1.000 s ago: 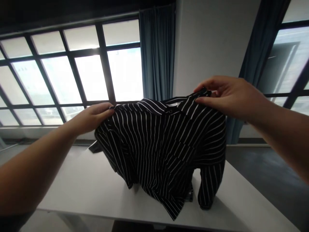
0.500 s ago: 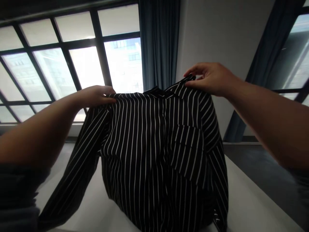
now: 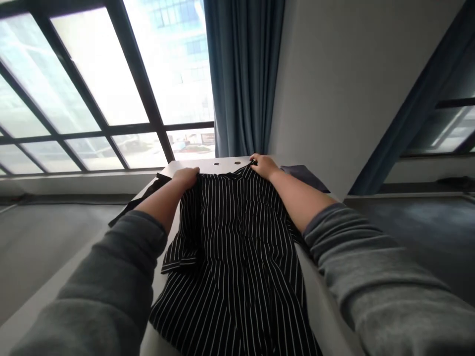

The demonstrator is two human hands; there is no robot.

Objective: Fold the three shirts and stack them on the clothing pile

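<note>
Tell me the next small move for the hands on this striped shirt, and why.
I'd probably use the left hand to smooth the rumpled flap on the left side of the black striped shirt. That flap looks bunched, while the shirt's middle lies fairly flat on the white table and the right hand is already at the collar.
</note>
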